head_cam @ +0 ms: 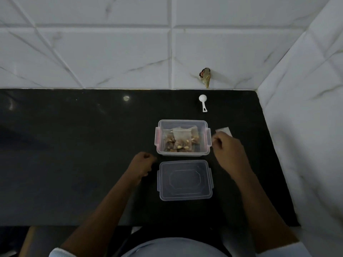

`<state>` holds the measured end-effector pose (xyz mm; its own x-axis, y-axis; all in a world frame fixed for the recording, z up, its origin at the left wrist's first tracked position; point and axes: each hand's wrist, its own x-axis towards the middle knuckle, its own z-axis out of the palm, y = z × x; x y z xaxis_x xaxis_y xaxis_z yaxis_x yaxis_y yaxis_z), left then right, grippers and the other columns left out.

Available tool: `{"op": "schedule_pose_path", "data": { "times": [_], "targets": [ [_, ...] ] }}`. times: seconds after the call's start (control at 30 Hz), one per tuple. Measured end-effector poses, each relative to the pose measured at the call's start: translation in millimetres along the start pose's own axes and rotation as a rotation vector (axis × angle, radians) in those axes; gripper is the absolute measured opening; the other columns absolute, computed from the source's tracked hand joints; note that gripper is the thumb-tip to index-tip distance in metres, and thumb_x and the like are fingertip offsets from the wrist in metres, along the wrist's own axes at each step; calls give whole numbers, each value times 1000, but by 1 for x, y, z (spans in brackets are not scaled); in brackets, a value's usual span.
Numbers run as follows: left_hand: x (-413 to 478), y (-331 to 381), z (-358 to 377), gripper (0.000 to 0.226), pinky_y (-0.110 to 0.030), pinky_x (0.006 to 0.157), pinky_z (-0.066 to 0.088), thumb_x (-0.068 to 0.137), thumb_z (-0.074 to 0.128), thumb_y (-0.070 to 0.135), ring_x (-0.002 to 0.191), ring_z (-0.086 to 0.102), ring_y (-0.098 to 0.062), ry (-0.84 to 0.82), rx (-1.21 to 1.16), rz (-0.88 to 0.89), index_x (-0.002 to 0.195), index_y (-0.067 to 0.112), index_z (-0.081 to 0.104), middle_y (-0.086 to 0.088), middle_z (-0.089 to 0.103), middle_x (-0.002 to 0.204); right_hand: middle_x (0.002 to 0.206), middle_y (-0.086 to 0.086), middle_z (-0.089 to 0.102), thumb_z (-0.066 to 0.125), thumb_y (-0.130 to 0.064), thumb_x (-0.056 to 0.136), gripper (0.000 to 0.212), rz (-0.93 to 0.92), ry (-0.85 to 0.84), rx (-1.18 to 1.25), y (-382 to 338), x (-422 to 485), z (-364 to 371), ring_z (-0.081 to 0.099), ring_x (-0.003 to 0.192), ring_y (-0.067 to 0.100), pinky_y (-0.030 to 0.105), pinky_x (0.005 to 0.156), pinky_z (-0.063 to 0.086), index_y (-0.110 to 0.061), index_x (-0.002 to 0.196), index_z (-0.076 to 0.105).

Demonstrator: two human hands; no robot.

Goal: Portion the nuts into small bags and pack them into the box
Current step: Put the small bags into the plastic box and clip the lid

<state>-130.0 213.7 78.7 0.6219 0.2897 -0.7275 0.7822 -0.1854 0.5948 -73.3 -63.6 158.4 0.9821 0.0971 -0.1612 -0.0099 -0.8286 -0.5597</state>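
The table (74,145) is black and shiny. A small round spot of light (126,98) sits near its back edge. Behind it is a white tiled wall (92,52) with thin grey lines. Another white wall (306,127) closes off the right side. Low on the back wall is a brown broken patch (205,76). A brown wooden edge (27,240) shows at the bottom left.

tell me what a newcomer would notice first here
The open clear box right of centre on the black counter, holding small bags of nuts, draws the eye first, its lid lying flat on the near side. The left hand is curled at its near left corner, the right hand by its right clip. A white scoop lies beyond it.
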Motion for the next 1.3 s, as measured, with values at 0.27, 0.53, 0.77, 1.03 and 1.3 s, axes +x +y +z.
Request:
{"op": "schedule_pose_path", "data": {
  "times": [0.27, 0.53, 0.77, 1.03, 1.3],
  "targets": [
    [-14, -30, 21, 10, -44, 83, 61, 94, 64, 31, 86, 68, -19, -38, 202, 105, 98, 22, 67, -4, 70, 96, 118, -4, 63, 62, -26, 102, 32, 387, -387, 213, 61, -38, 54, 62, 102, 10, 35, 90, 55, -23, 134, 57],
    [-66, -16, 15, 21, -43, 83, 60, 95, 65, 7, 104, 71, -28, -107, -305, 157, 114, 15, 65, -10, 72, 110, 133, -5, 52, 69, -39, 94, 49, 344, -93, 288, 36, -59, 27, 61, 110, 12, 41, 88, 59, -33, 139, 50],
    [-31, 55, 13, 39, -21, 78, 59, 92, 71, 3, 95, 69, -6, 260, -397, 483, 127, 20, 65, 4, 71, 110, 131, -1, 54, 66, -11, 95, 51, 181, 89, 364, 6, 20, 17, 62, 102, 8, 16, 77, 46, -22, 143, 53],
    [10, 63, 11, 47, -28, 88, 57, 92, 72, 7, 103, 65, -9, 299, -218, 403, 137, 16, 59, 4, 66, 114, 128, 1, 58, 64, -12, 97, 36, 223, 18, 316, 17, 63, 46, 61, 100, 8, 20, 77, 45, -24, 131, 60],
    [14, 59, 8, 47, -30, 86, 59, 91, 73, 9, 105, 66, -11, 237, -228, 393, 135, 19, 58, 4, 65, 117, 123, -2, 64, 63, -16, 99, 35, 250, -32, 293, 25, 61, 44, 64, 111, 14, 20, 80, 49, -21, 134, 61]
  ]
}}
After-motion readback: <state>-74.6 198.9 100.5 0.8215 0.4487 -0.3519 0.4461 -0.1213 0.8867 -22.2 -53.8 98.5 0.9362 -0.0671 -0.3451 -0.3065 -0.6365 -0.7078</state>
